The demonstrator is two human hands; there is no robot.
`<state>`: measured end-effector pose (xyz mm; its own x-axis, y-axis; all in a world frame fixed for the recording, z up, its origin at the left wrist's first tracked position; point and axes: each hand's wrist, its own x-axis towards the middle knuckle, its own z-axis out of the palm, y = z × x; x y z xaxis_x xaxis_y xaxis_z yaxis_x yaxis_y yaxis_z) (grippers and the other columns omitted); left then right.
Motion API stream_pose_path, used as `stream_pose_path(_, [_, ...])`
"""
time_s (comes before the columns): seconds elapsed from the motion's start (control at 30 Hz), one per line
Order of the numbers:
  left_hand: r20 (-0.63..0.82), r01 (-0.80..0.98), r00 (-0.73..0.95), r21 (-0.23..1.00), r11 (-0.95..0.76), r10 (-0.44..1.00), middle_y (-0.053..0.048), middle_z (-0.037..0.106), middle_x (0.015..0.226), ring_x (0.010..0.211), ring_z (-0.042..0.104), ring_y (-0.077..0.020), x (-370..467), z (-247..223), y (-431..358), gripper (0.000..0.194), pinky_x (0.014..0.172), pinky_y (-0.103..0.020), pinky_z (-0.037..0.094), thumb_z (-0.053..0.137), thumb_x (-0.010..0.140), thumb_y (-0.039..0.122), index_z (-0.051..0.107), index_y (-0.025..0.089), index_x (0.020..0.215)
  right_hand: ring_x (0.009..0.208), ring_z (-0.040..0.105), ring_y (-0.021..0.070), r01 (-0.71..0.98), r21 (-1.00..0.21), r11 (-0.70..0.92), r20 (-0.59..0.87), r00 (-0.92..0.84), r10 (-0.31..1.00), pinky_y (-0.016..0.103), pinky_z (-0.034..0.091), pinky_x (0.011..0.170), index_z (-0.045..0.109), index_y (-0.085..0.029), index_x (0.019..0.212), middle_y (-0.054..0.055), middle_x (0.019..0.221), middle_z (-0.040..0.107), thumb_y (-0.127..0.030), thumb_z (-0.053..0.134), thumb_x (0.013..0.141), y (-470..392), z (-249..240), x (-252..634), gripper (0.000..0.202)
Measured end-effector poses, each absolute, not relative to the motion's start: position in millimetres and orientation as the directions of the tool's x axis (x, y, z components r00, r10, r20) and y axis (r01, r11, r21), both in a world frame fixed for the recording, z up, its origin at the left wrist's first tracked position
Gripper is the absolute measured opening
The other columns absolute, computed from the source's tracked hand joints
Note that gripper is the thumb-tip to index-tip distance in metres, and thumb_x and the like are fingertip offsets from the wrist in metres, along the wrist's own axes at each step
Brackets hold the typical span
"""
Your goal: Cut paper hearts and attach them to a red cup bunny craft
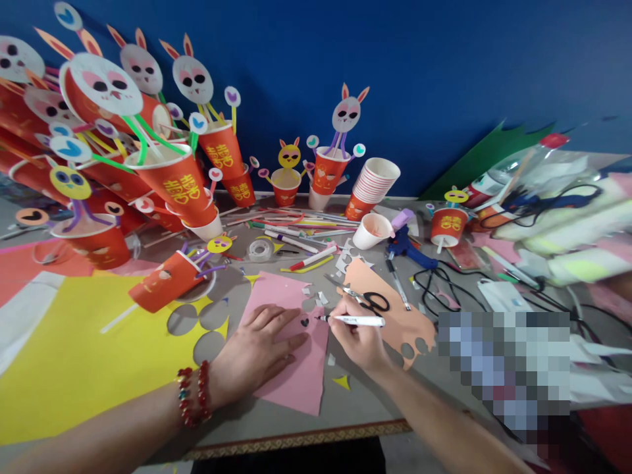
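A sheet of pink paper (289, 355) lies on the table, with a small dark heart (305, 322) drawn near its right edge. My left hand (264, 349) rests flat on this sheet, fingers spread, a red bead bracelet at the wrist. In my right hand (358, 332) is a white marker (363, 320), pinched between the fingers, its dark tip touching or just above the paper right of the heart. Black-handled scissors (368, 299) lie just behind my right hand on a peach paper sheet (390, 329) with round holes cut in it.
Red cups with rabbit faces (182, 187) crowd the left and back. Yellow paper (99, 355) covers the left side. Markers (291, 241), a tape roll (260, 249), a white cup (372, 230) and a blue glue gun (409, 250) lie behind the hands. Black cables (454, 283) run right.
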<state>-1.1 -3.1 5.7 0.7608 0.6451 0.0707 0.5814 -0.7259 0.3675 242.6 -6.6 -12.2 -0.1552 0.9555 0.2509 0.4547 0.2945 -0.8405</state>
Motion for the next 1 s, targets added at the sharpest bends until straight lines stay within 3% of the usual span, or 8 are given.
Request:
stream_pose_path(0.37, [0.074,0.584,0.759,0.361,-0.727,0.647,-0.003,0.045,0.149,0.127,0.045,-0.0287,-1.3,5.2,-2.7,0.035,0.107,-0.049,0.037,0.059,0.092,0.030,0.061,0.036,0.126,0.048,0.038,0.0119,0.406,-0.873,0.270,0.247,-0.108,0.963,0.025,0.030,0.046,0.047,-0.022,0.071,-0.005,0.058,0.045,-0.017,0.052,0.089,-8.4,-11.8,243.0,0.019])
stream_pose_path(1.0, [0.077,0.580,0.760,0.369,-0.726,0.646,-0.002,0.045,0.149,0.128,0.044,-0.0282,-2.8,3.0,-3.3,0.036,0.108,-0.048,0.036,0.057,0.093,0.031,0.060,0.037,0.128,0.050,0.040,0.0116,0.462,-0.841,0.283,0.218,-0.190,0.957,0.025,0.031,0.048,0.048,-0.022,0.074,-0.005,0.060,0.046,-0.019,0.053,0.090,-6.6,-14.2,243.1,0.017])
